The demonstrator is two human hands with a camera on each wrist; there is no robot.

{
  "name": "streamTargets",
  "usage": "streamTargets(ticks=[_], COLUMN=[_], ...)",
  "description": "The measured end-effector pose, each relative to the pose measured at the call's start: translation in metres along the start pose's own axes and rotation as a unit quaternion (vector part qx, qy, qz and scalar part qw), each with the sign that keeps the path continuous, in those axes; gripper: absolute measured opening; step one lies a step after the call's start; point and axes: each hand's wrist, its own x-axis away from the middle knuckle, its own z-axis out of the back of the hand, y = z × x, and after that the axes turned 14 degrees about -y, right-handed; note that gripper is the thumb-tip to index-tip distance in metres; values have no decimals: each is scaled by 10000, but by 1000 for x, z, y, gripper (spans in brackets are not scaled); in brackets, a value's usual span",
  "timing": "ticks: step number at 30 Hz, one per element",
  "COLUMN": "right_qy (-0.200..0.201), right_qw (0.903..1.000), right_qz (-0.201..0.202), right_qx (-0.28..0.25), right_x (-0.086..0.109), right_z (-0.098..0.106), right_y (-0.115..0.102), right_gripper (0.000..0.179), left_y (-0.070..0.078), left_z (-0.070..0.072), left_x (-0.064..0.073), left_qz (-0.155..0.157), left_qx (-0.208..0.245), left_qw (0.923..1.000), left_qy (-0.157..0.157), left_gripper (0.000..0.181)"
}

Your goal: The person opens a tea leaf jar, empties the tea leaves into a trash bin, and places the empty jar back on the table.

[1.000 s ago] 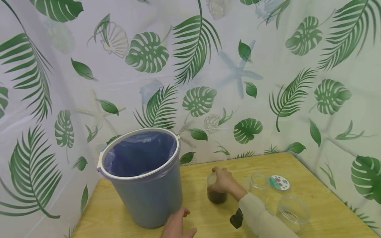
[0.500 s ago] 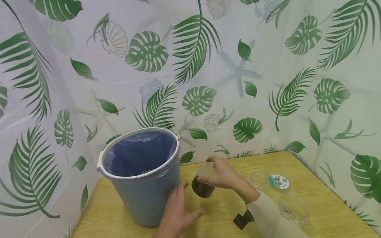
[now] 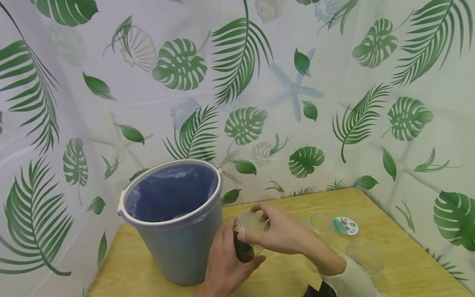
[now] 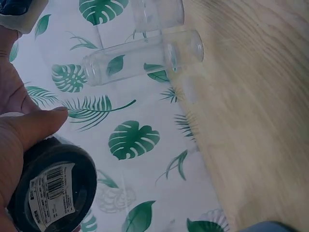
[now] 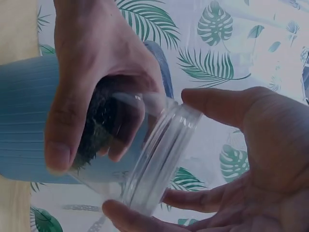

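Observation:
A clear plastic jar (image 3: 245,247) with dark contents in its lower part is tilted between both hands. My left hand (image 3: 226,260) grips the dark lower part, thumb on the near side. My right hand (image 3: 283,229) holds the clear ribbed top end between thumb and fingers, also seen in the right wrist view, where the jar's ribbed rim (image 5: 161,154) shows; whether a clear lid sits on it I cannot tell. The left wrist view shows the jar's base with a barcode label (image 4: 53,195).
A blue bin (image 3: 185,255) with a purplish liner bag stands left of the hands. At right on the wooden table (image 3: 297,202) are a clear narrow jar (image 3: 322,225), a wider clear container (image 3: 365,258) and a round printed lid (image 3: 346,226).
My right hand has lifted the jar from the table and brought it left, tilting it. My left hand has come up from beside the bin and taken hold of its lower part.

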Motion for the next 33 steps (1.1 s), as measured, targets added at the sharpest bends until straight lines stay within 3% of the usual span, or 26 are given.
streamTargets(ticks=[5,11,13,16,19,21,24,27,30,32,33], right_qy=[-370,-568,-598,-563,-531,-580,-736,-870,-882,-639,-432], right_qw=[9990,9932,9903,9764,9498,9332,9180,9069,9051,9140,9233], right_qz=[251,998,1244,2031,2921,3303,3669,4014,4147,4005,3817], right_qx=[26,182,142,479,987,1291,1310,946,306,83,53], right_x=[9,14,15,18,20,21,21,22,25,25,25], right_z=[5,4,0,-4,-6,-5,-2,1,5,7,7], right_y=[1,10,14,20,26,28,30,32,32,30,28], right_gripper=[79,70,66,65,70,74,77,54,25,12,9], left_y=[1,-3,-5,-8,-10,-10,-10,-9,-9,-9,-9], left_z=[8,18,22,32,40,44,46,47,47,47,47], left_x=[2,5,5,5,7,8,8,7,6,7,7], left_qz=[-604,-1251,-1420,-1385,-1093,-1034,-1035,-999,-827,-630,-552], left_qx=[-658,-1036,-1008,-203,568,695,677,740,730,673,623], left_qw=[9953,9862,9847,9865,9786,9756,9735,9683,9680,9718,9738], left_qy=[369,320,109,-847,-1648,-1807,-1924,-2165,-2254,-2168,-2117], left_gripper=[96,99,98,90,85,84,81,75,72,74,75])
